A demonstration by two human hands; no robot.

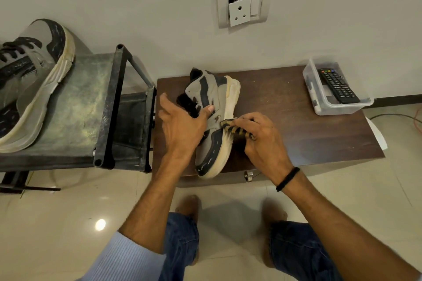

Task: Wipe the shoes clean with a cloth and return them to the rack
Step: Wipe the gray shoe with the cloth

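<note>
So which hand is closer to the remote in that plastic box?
Right. The right hand holds a cloth against the shoe, on the side facing the remote; the left hand grips the shoe from the far side.

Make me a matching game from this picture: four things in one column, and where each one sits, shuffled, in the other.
Things:
1. Black plastic remote control
2. Yellow-and-black striped cloth
3. Grey and black sneaker being wiped
4. Grey and black sneaker with black laces showing

Places:
A. On top of the dark metal rack
B. On the brown wooden table, steadied by the left hand
C. In the clear plastic box
D. In the grip of the right hand

Pairs: 1-C, 2-D, 3-B, 4-A.
</note>
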